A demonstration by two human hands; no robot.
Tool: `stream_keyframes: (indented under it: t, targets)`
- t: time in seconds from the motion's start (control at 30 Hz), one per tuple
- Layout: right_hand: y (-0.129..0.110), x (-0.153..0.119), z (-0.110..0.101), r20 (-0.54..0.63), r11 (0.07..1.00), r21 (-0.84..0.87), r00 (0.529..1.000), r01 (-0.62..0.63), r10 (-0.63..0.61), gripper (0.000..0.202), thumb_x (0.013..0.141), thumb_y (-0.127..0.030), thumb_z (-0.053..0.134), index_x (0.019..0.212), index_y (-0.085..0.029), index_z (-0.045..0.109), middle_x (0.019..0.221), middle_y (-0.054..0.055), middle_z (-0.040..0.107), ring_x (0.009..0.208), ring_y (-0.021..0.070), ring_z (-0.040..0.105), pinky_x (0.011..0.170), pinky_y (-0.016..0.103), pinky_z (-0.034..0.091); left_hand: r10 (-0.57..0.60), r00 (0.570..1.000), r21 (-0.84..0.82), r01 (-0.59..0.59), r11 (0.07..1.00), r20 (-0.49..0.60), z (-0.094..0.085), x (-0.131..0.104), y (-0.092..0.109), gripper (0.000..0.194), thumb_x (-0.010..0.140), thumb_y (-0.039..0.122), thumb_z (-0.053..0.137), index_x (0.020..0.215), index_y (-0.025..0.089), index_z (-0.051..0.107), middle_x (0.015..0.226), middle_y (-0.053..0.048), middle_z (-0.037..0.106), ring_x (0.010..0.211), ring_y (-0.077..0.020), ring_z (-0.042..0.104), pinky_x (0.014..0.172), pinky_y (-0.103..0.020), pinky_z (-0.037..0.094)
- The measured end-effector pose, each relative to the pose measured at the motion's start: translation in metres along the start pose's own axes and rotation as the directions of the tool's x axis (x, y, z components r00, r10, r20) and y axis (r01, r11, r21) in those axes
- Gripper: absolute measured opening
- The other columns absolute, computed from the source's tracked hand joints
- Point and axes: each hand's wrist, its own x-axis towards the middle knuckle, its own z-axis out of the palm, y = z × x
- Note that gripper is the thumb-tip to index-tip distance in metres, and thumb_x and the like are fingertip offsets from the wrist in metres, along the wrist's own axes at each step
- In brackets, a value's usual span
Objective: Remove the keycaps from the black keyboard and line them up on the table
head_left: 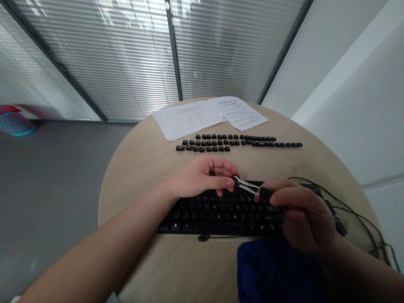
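A black keyboard (217, 216) lies near the front of the round table. Above its upper edge, my left hand (210, 174) pinches a small black keycap (235, 181) between thumb and fingertips. The wire prongs of a puller tool (248, 187) reach that keycap from the right. My right hand (304, 210) is closed on the tool's black handle (265, 193), over the keyboard's right part. Loose black keycaps (214, 143) stand in rows beyond the keyboard.
Printed papers (192, 119) lie at the far side of the table (135, 168). Dark blue cloth (268, 269) sits at the front edge. Black cables (350, 206) curl at the right. A pink and blue basket (15, 122) stands on the floor at far left.
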Motion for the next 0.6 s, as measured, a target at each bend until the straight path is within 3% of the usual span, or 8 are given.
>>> stream_keyframes:
  t: [0.1,0.17,0.47,0.6]
  targets:
    - [-0.003,0.009,-0.002,0.082,0.97,-0.115,0.976,0.212,-0.203,0.019,0.108,-0.021,0.043,0.109,-0.016,0.061,0.088,0.008,0.065,0.081,0.0205,0.068,0.072,0.035,0.064,-0.003,1.0,-0.008,0.003,1.0,-0.011,-0.001,0.0,0.0,0.023,0.078,0.02,0.082,0.097,0.016,0.068,0.078,0.0,0.074,0.067,-0.0097,0.066,0.061,-0.021,0.053]
    - [-0.005,0.012,-0.003,0.1,0.947,-0.167,0.96,0.276,-0.262,0.02,0.107,-0.018,0.041,0.106,-0.015,0.061,0.085,0.007,0.063,0.081,0.02,0.068,0.074,0.036,0.065,-0.01,1.0,-0.006,0.01,1.0,-0.019,-0.002,-0.001,0.0,0.023,0.078,0.019,0.083,0.096,0.016,0.069,0.077,0.0,0.074,0.067,-0.0095,0.067,0.062,-0.02,0.054]
    - [-0.011,0.014,-0.001,0.101,0.884,-0.308,0.936,0.351,-0.337,0.021,0.104,-0.013,0.041,0.097,-0.017,0.061,0.086,0.007,0.065,0.083,0.0196,0.07,0.076,0.034,0.065,0.079,0.996,-0.15,-0.084,0.985,-0.04,-0.002,0.001,-0.007,0.03,0.075,0.026,0.092,0.095,0.015,0.072,0.079,-0.002,0.077,0.069,-0.0114,0.072,0.067,-0.022,0.061]
    - [-0.015,0.016,0.004,0.147,0.845,-0.344,0.912,0.409,-0.382,0.024,0.103,-0.013,0.043,0.09,-0.019,0.062,0.077,0.004,0.059,0.081,0.0212,0.067,0.073,0.034,0.064,0.179,0.972,-0.201,-0.207,0.957,-0.152,-0.009,0.001,-0.008,0.037,0.075,0.038,0.094,0.097,0.017,0.073,0.078,0.0,0.076,0.066,-0.0116,0.072,0.065,-0.023,0.062]
